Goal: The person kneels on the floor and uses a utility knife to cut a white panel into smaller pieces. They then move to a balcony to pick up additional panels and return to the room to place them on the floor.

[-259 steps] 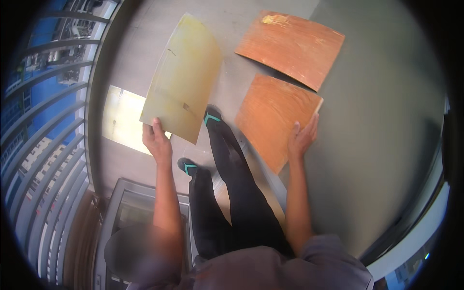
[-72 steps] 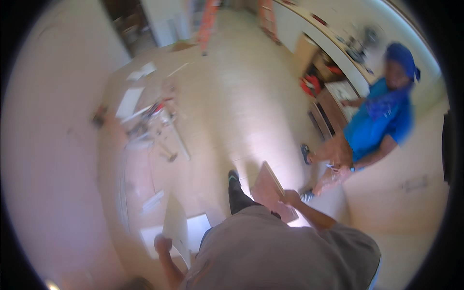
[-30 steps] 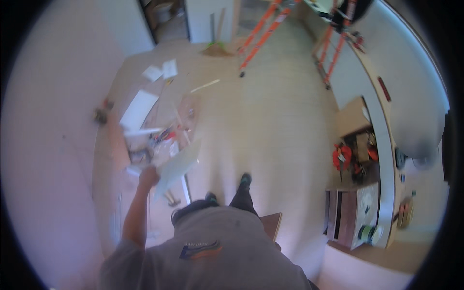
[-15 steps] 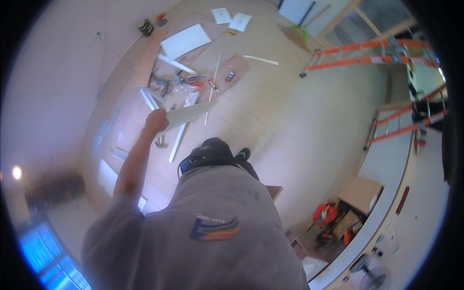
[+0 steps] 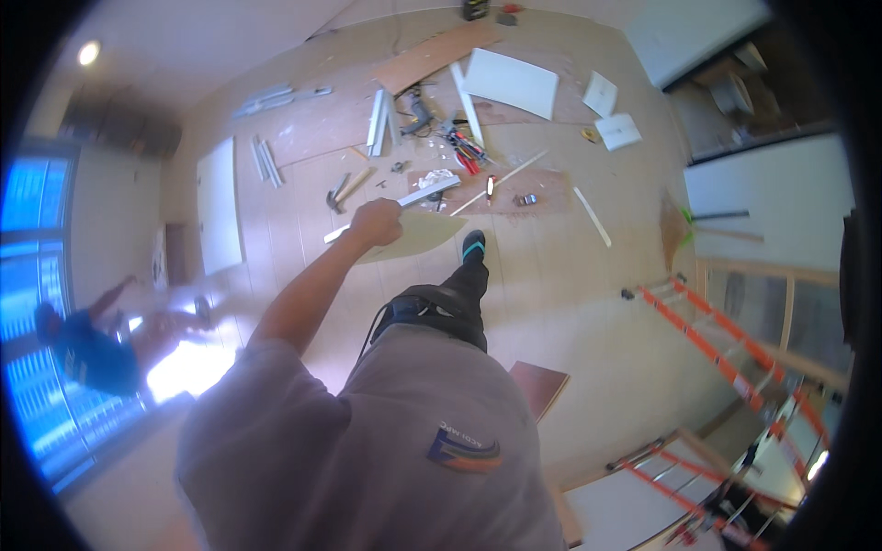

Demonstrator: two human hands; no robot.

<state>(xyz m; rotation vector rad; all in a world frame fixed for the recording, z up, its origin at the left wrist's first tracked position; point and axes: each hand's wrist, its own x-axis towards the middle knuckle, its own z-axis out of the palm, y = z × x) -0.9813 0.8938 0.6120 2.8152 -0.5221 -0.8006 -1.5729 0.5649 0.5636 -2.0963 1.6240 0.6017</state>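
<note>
My left hand (image 5: 377, 223) is out in front of me, its fingers closed on the edge of a thin pale panel (image 5: 423, 237). Part of the panel is covered by my fist and forearm. On the floor beyond it lie a hammer (image 5: 334, 196), a white strip (image 5: 432, 190), and a small red-handled tool (image 5: 490, 188). A grey power drill (image 5: 418, 112) rests farther off among several hand tools (image 5: 462, 147). My right hand does not show.
White boards (image 5: 511, 83) and a brown plank (image 5: 435, 57) lie across the far floor. Orange ladders (image 5: 707, 340) stand at the right. At the left, by the windows (image 5: 35, 239), another person in a blue shirt (image 5: 92, 354) bends over. A brown board (image 5: 537, 386) is beside me.
My view has swung to the left, bringing the other person into sight. My left hand still holds the panel and now appears nearer the middle. One foot shows farther forward.
</note>
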